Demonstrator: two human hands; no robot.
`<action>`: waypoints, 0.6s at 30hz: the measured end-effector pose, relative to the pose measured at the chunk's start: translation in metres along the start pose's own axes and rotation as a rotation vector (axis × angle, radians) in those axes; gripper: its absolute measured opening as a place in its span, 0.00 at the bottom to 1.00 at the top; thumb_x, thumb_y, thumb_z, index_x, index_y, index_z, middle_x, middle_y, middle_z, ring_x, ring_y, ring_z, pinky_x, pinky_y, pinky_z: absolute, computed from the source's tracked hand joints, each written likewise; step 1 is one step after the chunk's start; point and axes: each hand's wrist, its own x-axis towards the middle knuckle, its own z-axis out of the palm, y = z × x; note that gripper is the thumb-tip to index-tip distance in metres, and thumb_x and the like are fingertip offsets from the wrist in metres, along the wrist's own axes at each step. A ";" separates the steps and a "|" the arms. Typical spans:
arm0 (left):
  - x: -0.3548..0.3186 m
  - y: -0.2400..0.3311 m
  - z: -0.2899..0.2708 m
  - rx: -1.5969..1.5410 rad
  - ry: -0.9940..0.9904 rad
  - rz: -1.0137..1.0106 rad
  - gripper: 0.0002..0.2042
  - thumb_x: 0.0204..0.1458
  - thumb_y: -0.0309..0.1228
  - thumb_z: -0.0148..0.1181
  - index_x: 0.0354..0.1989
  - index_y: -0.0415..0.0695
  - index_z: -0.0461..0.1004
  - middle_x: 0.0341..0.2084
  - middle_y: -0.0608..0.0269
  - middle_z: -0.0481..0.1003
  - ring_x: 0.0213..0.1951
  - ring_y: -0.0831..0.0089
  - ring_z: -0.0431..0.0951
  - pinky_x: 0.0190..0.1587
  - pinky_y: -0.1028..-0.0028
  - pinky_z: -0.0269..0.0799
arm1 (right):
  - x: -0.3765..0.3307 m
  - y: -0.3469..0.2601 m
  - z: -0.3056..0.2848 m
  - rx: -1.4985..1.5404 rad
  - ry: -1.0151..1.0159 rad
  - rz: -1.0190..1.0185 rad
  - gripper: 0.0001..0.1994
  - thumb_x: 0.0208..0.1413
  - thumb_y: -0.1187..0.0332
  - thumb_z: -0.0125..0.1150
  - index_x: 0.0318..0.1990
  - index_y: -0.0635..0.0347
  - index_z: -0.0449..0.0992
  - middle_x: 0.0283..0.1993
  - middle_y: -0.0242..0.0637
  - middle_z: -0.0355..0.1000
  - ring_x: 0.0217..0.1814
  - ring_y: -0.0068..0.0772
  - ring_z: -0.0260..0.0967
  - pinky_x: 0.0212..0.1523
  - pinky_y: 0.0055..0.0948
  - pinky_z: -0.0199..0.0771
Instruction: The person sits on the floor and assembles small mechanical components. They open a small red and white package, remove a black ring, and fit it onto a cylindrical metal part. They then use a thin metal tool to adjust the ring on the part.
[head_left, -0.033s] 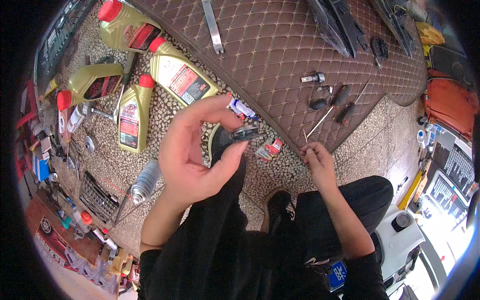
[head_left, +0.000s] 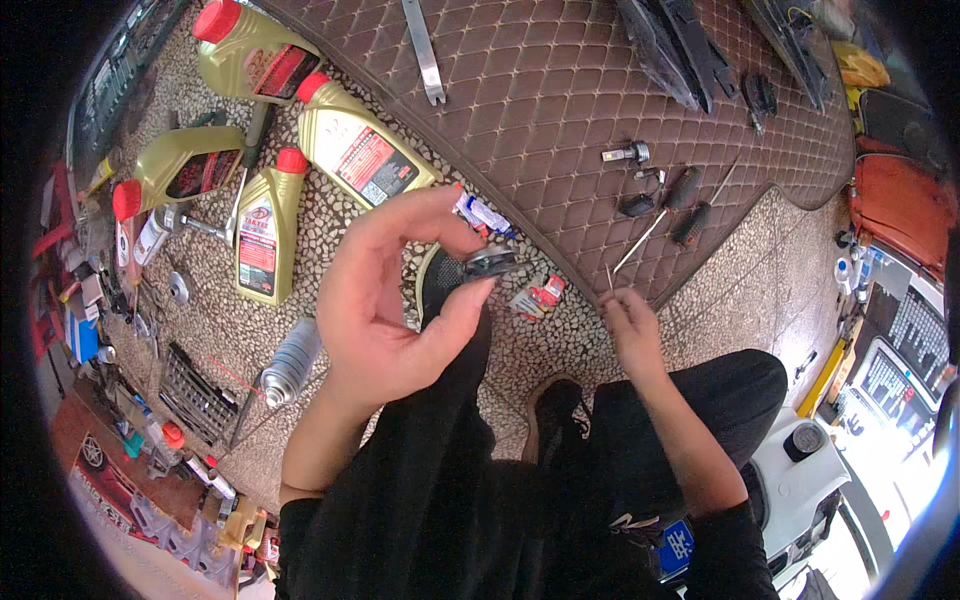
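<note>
Between the thumb and forefinger of my left hand [head_left: 375, 310] is a small round dark part [head_left: 490, 263] with a shiny rim, held edge-on above the speckled floor. My right hand [head_left: 632, 325] pinches a thin, pointed metal piece [head_left: 608, 276] that sticks up past the fingertips, close to the mat's edge; its exact kind is too small to tell. Beyond that hand, on the brown quilted mat [head_left: 540, 120], lie two dark-handled screwdrivers [head_left: 683, 187], an LED headlight bulb [head_left: 627, 153] and a small black connector piece [head_left: 636, 205].
Several gold oil bottles with red caps [head_left: 268, 235] stand or lie at the left. A spray can [head_left: 291, 365] and a socket set [head_left: 200, 395] are nearer. Small tubes [head_left: 540, 297] lie beside the mat. A flat metal pry bar [head_left: 424, 55] and black trim pieces [head_left: 680, 55] rest on the mat.
My right hand has shifted very slightly left, its fingers moving a little around the thin metal piece. The round part in my left hand has tilted slightly.
</note>
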 end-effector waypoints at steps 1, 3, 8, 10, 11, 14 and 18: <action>0.000 -0.001 0.001 -0.001 0.002 -0.008 0.29 0.47 0.15 0.67 0.61 0.32 0.67 0.39 0.57 0.76 0.44 0.71 0.77 0.54 0.69 0.71 | -0.003 0.017 0.010 -0.079 0.031 -0.031 0.07 0.65 0.69 0.58 0.43 0.64 0.75 0.34 0.39 0.77 0.35 0.28 0.73 0.37 0.31 0.73; 0.001 -0.003 0.002 0.006 -0.009 -0.001 0.29 0.47 0.14 0.66 0.61 0.32 0.67 0.39 0.57 0.76 0.45 0.71 0.77 0.55 0.69 0.70 | -0.012 0.040 0.023 -0.179 0.029 -0.027 0.08 0.62 0.68 0.61 0.42 0.65 0.75 0.34 0.44 0.76 0.34 0.35 0.75 0.37 0.35 0.73; 0.001 -0.007 0.006 0.006 -0.011 -0.032 0.29 0.47 0.15 0.66 0.61 0.33 0.67 0.40 0.58 0.76 0.45 0.71 0.77 0.55 0.69 0.69 | -0.021 0.062 0.043 -0.280 -0.052 -0.109 0.08 0.59 0.69 0.61 0.37 0.66 0.71 0.34 0.53 0.73 0.38 0.57 0.75 0.40 0.46 0.73; -0.001 -0.009 0.007 -0.001 -0.016 -0.053 0.29 0.47 0.15 0.66 0.61 0.34 0.67 0.40 0.58 0.76 0.46 0.72 0.76 0.56 0.70 0.69 | -0.020 0.067 0.043 -0.332 -0.049 -0.167 0.07 0.58 0.72 0.59 0.37 0.66 0.70 0.36 0.58 0.73 0.41 0.65 0.73 0.42 0.51 0.72; -0.001 -0.011 0.006 -0.008 -0.023 -0.060 0.29 0.47 0.15 0.66 0.61 0.34 0.67 0.40 0.58 0.76 0.46 0.72 0.76 0.56 0.70 0.69 | -0.019 0.069 0.042 -0.307 -0.055 -0.170 0.06 0.58 0.72 0.59 0.37 0.66 0.71 0.36 0.58 0.73 0.41 0.66 0.73 0.42 0.52 0.72; -0.002 -0.013 0.006 -0.017 -0.019 -0.083 0.29 0.48 0.15 0.66 0.62 0.34 0.67 0.40 0.59 0.76 0.46 0.72 0.76 0.57 0.70 0.68 | -0.017 0.077 0.037 -0.362 0.002 -0.185 0.06 0.57 0.72 0.60 0.39 0.65 0.75 0.34 0.54 0.74 0.36 0.56 0.74 0.40 0.43 0.73; -0.004 -0.014 0.006 -0.042 -0.012 -0.112 0.30 0.48 0.15 0.66 0.62 0.34 0.67 0.40 0.59 0.76 0.46 0.72 0.76 0.58 0.70 0.68 | 0.001 0.085 0.037 -0.376 -0.011 -0.094 0.08 0.58 0.68 0.64 0.39 0.65 0.80 0.27 0.43 0.76 0.29 0.38 0.75 0.36 0.34 0.73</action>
